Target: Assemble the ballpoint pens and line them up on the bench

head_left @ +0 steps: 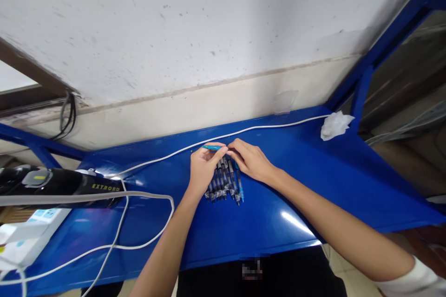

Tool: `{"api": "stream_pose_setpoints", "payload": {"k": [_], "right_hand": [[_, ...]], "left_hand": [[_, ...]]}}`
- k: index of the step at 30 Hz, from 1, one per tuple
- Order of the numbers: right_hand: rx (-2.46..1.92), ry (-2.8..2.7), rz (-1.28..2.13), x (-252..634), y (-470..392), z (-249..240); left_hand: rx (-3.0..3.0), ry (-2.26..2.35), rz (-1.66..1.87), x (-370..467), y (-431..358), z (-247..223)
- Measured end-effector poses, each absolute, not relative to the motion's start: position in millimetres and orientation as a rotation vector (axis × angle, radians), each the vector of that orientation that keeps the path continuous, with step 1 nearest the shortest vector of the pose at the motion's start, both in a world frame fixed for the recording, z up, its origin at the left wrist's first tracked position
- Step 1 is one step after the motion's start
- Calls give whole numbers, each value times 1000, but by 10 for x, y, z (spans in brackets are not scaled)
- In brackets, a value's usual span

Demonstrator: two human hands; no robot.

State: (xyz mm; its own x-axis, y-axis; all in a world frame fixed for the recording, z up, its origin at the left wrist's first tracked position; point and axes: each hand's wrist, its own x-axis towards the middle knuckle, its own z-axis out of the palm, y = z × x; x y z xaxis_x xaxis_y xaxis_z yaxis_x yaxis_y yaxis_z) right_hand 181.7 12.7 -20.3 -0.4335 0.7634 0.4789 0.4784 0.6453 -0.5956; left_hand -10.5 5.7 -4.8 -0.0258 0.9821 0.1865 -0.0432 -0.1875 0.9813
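Observation:
Between my hands is a light-blue pen [211,147], held level just above the blue tabletop. My left hand [205,165] is closed round it, thumb on top. The fingertips of my right hand [251,159] pinch together at the pen's right end, meeting my left thumb; what exactly they grip there is too small to make out. Right below both hands lies a row of several dark pens [223,181], side by side, with clear plastic at their near ends. A pen with a blue tip [241,190] lies at the row's right side, its upper part partly covered by my right hand.
A white cable [174,153] runs along the back of the blue table [278,213]. On the left are a black device marked EXTROBD [101,189], a white power strip [45,236] and looping cables. Crumpled white plastic [335,125] sits at the right, by a blue frame post [360,93].

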Motion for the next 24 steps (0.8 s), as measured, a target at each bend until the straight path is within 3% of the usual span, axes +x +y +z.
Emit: {"api": "stream_pose_setpoints", "payload": {"k": [24], "right_hand": [[-935, -2068, 539, 1806, 133, -227]], "left_hand": [[1305, 1106, 1368, -122, 53, -59]]}}
